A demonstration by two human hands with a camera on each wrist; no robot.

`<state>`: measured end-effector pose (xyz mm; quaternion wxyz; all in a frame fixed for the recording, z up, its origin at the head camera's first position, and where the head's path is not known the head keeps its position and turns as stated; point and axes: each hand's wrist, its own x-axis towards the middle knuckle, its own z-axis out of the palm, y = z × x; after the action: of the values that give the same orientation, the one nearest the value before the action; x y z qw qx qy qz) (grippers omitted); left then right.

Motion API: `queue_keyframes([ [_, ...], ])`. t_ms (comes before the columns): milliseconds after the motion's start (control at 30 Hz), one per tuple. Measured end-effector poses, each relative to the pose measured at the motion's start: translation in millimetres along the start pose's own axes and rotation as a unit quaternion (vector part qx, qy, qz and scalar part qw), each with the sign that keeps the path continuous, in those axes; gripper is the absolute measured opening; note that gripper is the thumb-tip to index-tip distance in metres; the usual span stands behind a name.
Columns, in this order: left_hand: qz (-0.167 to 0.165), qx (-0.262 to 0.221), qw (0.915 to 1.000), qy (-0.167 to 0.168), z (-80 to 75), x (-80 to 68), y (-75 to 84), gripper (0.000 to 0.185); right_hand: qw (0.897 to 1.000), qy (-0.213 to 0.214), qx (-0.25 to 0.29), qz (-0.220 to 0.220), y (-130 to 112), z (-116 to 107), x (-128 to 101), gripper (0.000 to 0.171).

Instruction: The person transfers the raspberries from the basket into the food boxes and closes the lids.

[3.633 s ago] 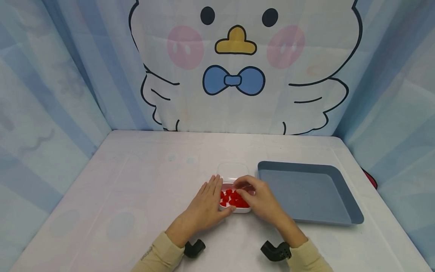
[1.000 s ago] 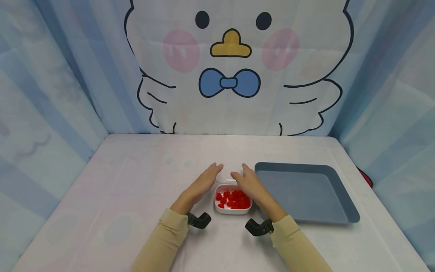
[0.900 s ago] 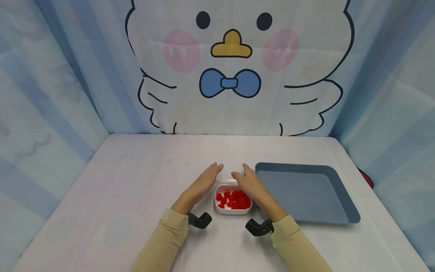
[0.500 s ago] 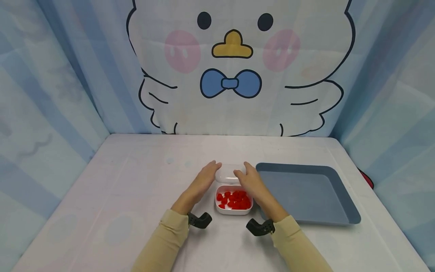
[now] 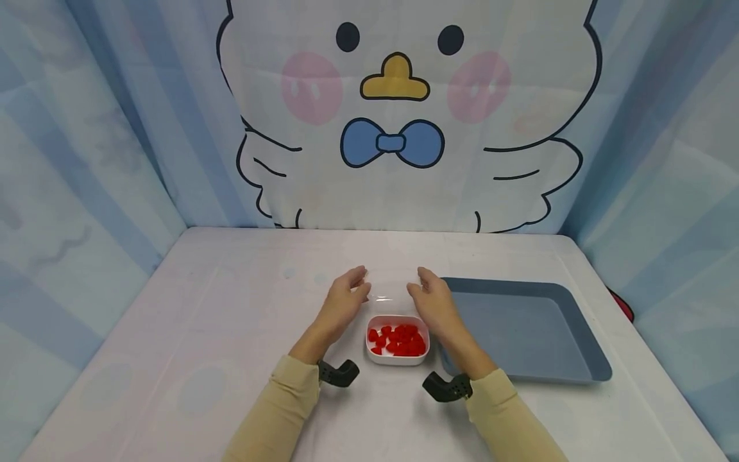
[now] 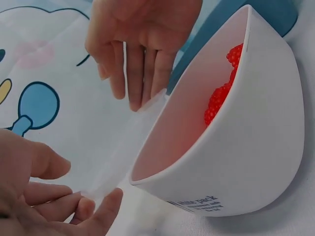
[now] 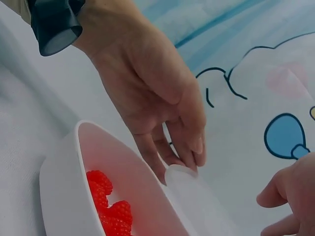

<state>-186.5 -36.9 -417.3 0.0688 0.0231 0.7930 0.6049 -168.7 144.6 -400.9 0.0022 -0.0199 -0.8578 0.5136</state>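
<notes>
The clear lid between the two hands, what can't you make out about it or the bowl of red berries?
- Head view: the clear lid nearly vanishes against the white table; its outline is too faint.
- Left wrist view: the bowl wall hides most red berries.
- Right wrist view: the frame edge cuts off the right hand.
- Left hand: fingertip contact unclear.

Pale tabletop (image 5: 231,333), whitish with faint round pastel marks, corners rounded. Cloth backdrop (image 5: 398,122) hangs behind it: large cartoon bird, white body, black dot eyes, yellow beak, pink cheeks, blue bow tie (image 5: 392,142), outlined wings. Side curtains (image 5: 75,179) left and right, light blue with darker diagonal stripes. Light even and soft, shadows weak.
</notes>
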Motion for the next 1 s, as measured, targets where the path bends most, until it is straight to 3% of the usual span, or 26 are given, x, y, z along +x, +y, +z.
queue_keyframes([
  [167, 0.026, 0.002, 0.9988, 0.041, 1.2, 1.4, -2.6, 0.049, 1.000, 0.004, 0.031, -0.006, 0, -3, -1, 0.053],
  [333, 0.036, -0.017, 0.9975, 0.058, 0.6, 3.5, -3.2, 0.046, 0.998, 0.017, 0.063, -0.014, 4, -9, 1, 0.047],
  [633, 0.037, -0.078, 0.9953, 0.045, -4.6, 2.9, -4.6, 0.045, 0.996, 0.058, 0.065, -0.036, 11, -18, 6, 0.036],
  [1000, 0.030, -0.112, 0.9929, 0.022, -9.3, -1.4, 0.3, 0.041, 0.996, 0.032, 0.076, -0.029, 15, -25, 4, 0.034],
])
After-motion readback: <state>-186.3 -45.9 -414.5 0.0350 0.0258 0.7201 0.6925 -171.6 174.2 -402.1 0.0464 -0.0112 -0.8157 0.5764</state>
